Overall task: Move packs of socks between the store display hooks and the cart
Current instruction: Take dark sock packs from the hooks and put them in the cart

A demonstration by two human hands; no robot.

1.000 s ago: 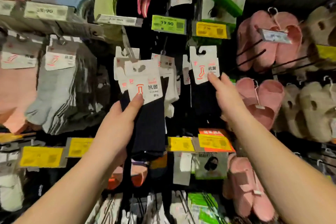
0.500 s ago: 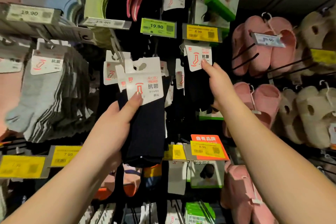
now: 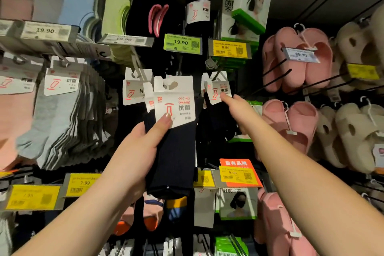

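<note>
At frame centre the left hand point(image 3: 133, 151) grips a dark sock pack point(image 3: 172, 143), thumb on its white card, off the hooks. Right of it, the right hand point(image 3: 239, 110) pinches a hanging pack's card point(image 3: 217, 91) on its hook point(image 3: 216, 75).

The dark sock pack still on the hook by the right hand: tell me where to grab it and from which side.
Pinch the white card header of the hanging dark sock pack, just under its hook hole, coming from the front and right where the right hand already touches it. The card is stiff and faces outward; the socks below hang limp. Then slide it forward along the hook.
</note>
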